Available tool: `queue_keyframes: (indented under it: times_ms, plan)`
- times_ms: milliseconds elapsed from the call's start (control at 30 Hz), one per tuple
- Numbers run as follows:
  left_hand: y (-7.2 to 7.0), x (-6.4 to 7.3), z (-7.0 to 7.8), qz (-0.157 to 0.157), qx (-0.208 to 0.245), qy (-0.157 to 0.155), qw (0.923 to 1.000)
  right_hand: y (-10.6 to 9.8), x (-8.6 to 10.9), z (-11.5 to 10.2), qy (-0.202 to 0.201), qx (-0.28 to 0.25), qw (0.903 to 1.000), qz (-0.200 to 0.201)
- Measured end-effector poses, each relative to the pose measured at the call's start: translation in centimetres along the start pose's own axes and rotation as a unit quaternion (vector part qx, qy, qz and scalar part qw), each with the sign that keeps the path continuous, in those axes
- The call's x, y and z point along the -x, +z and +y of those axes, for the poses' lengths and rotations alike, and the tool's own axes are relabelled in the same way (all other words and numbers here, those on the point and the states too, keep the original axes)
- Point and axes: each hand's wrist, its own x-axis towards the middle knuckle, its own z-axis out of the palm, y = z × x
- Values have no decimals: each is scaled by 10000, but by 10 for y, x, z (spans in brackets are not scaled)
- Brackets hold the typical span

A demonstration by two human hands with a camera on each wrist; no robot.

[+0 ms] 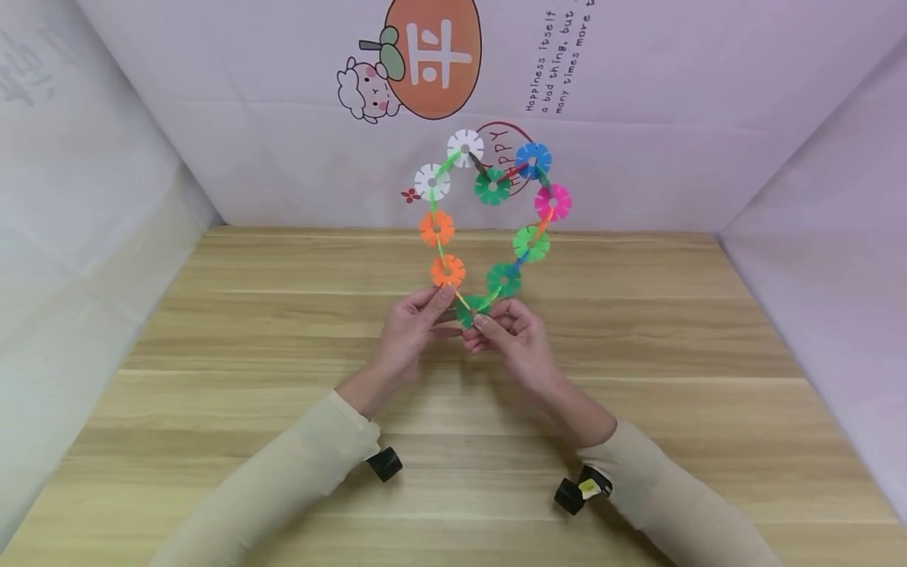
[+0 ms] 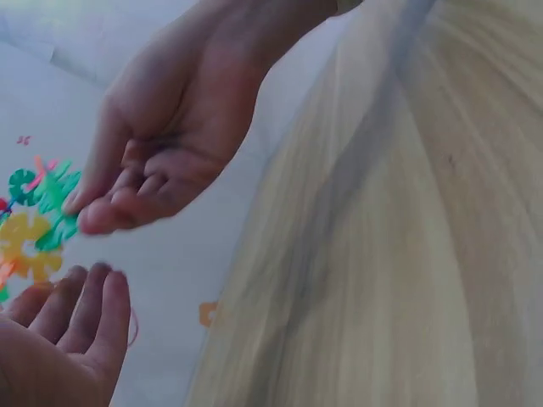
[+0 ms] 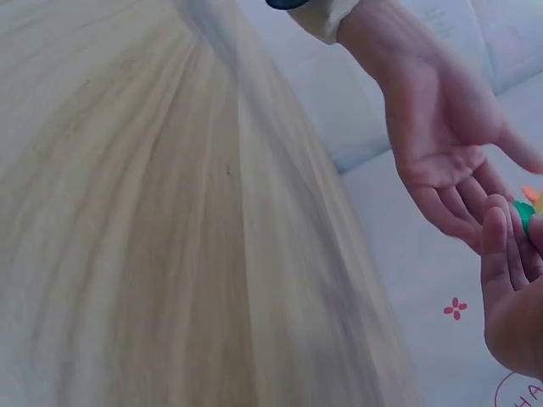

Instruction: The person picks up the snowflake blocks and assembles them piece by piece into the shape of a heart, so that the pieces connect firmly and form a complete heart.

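A chain of notched plastic snowflake discs is joined into a loop, held up in a heart-like outline with its lowest point between the hands. My left hand has its thumb at the lower edge of an orange disc, holding the loop's lower left side. With thumb and fingertips my right hand pinches the green disc at the bottom point. In the left wrist view a yellow disc shows by the left fingertips. Mostly cut off, the loop barely enters the right wrist view, where a bit of green disc shows.
Below the hands lies a wood-grain table. A white printed backdrop rises behind its far edge, with white sheets on both sides. Small black devices sit at both sleeve cuffs.
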Motion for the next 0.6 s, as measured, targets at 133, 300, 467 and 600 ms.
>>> queue_keyframes:
  times_ms: [133, 300, 467, 600]
  plan:
    - [-16, -3, 8, -12, -377, -36, 9993, -8, -1, -2, 106, 27, 9998, -172]
    - [-26, -9, 14, 172, -683, -6, 9975, -17, 0, -3, 258, 144, 9991, -302]
    - [-26, -13, 13, 231, -790, -26, 9966, -20, 1, -3, 395, 237, 9980, -438]
    - [-25, -12, 11, 361, -906, 36, 9952, -20, 2, -2, 419, 236, 9976, -499]
